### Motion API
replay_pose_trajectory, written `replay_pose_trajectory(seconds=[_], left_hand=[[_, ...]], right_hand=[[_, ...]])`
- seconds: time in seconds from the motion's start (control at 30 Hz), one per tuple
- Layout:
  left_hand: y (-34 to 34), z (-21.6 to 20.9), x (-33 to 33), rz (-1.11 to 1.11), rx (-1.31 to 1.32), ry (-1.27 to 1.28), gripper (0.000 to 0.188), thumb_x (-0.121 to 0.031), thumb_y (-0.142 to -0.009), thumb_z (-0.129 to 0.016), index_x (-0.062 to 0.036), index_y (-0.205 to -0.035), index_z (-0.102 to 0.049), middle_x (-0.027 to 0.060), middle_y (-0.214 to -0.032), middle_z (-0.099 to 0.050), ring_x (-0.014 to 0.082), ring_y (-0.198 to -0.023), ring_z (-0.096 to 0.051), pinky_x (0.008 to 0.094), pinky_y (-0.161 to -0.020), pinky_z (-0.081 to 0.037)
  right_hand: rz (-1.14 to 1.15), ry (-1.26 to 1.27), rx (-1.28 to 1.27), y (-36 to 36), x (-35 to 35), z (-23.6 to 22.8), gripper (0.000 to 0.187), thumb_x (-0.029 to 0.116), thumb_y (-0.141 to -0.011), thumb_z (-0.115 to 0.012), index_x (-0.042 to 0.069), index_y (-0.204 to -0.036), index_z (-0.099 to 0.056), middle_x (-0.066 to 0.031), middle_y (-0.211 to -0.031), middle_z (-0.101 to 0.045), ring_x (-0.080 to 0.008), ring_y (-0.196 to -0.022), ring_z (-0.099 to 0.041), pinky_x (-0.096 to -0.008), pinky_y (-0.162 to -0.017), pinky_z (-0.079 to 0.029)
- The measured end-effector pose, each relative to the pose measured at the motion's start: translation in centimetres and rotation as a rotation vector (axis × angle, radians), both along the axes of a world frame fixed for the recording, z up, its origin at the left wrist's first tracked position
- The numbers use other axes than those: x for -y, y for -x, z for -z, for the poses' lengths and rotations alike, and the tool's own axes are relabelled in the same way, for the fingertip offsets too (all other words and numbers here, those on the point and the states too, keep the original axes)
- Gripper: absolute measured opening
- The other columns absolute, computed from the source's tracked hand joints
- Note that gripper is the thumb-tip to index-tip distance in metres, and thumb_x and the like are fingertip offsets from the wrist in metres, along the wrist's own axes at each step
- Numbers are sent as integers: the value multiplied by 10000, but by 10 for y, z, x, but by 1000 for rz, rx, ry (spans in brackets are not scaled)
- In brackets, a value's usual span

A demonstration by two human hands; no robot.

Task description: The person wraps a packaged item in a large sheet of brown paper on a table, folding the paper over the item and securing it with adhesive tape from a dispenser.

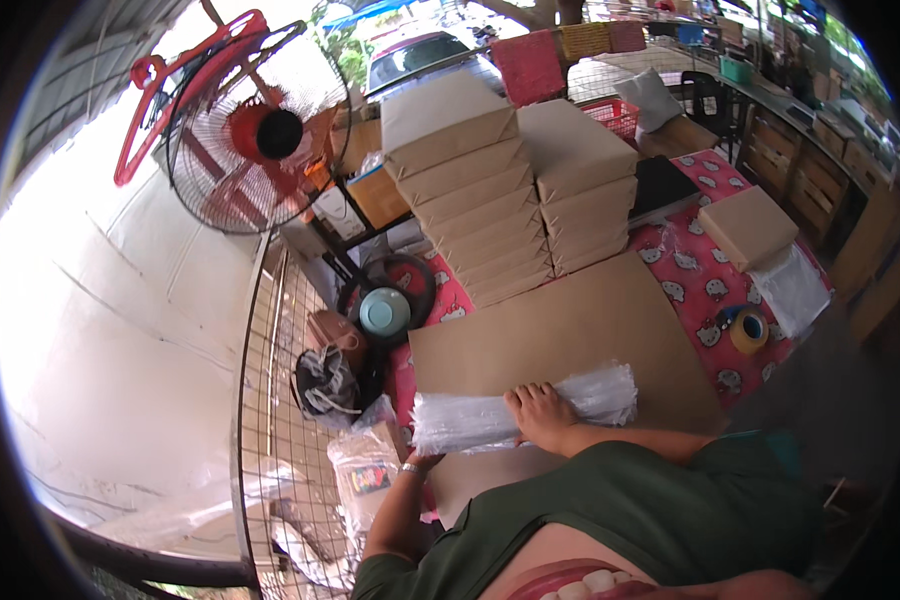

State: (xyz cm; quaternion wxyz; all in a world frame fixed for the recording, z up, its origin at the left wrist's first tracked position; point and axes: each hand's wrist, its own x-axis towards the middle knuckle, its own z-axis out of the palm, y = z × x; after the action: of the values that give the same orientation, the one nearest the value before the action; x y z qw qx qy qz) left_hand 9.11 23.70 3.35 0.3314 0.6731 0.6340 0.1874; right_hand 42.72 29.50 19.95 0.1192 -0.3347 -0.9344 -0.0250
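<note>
A long bundle of clear, crinkled plastic bags or sheets lies across a flat brown cardboard sheet in front of me. Over the bundle's middle, my right hand grips it from above, with the fingers curled on its far side and close together. My left hand is at the bundle's near left edge. Its fingers are mostly hidden there, so their hold cannot be made out. Another brown sheet shows below the bundle, close to my body.
Two tall stacks of brown paper-wrapped packs stand behind the sheet. At right are a single wrapped pack, a clear plastic bag and tape rolls on a pink patterned cloth. A fan and wire mesh border the left.
</note>
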Motion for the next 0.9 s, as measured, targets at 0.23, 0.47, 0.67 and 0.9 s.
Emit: replay_pose_trajectory(seconds=[0.23, 0.47, 0.67, 0.9], left_hand=[[-3, -18, 1, 53, -121, -105, 450, -335, -825, -629, -64, -1178, -560, 117, -1178, -591, 314, -1156, -499, 446, -1045, -343], [-46, -93, -42, 53, 288, -170, 456, -208, -745, -647, -43, -1157, -540, 137, -1055, -608, 347, -1036, -559, 471, -968, -405], [-209, -249, -96, 322, -77, -474, 659, -171, -568, -770, 41, -1113, -468, 202, -974, -526, 393, -986, -537, 448, -849, -437], [-304, -284, -121, 605, -355, -530, 912, -364, -529, -870, 13, -1216, -404, 183, -1065, -542, 362, -973, -550, 440, -819, -471]], right_hand=[[-6, 2, -70, -17, -4, 3, 714, 480, -614, -737, 13, -1104, -510, -108, -1036, -573, -222, -1016, -551, -346, -855, -426], [20, 132, -283, -96, -25, -27, 749, 504, -649, -734, 27, -1159, -464, -135, -1054, -561, -275, -1019, -548, -379, -884, -420], [144, 172, -621, -210, -40, -24, 852, 488, -565, -815, 54, -1194, -440, -159, -1097, -542, -334, -1039, -524, -427, -911, -407], [280, 838, -1395, -320, -13, 29, 834, 218, -592, -862, 70, -1278, -411, -115, -1192, -520, -282, -1113, -514, -383, -981, -384]])
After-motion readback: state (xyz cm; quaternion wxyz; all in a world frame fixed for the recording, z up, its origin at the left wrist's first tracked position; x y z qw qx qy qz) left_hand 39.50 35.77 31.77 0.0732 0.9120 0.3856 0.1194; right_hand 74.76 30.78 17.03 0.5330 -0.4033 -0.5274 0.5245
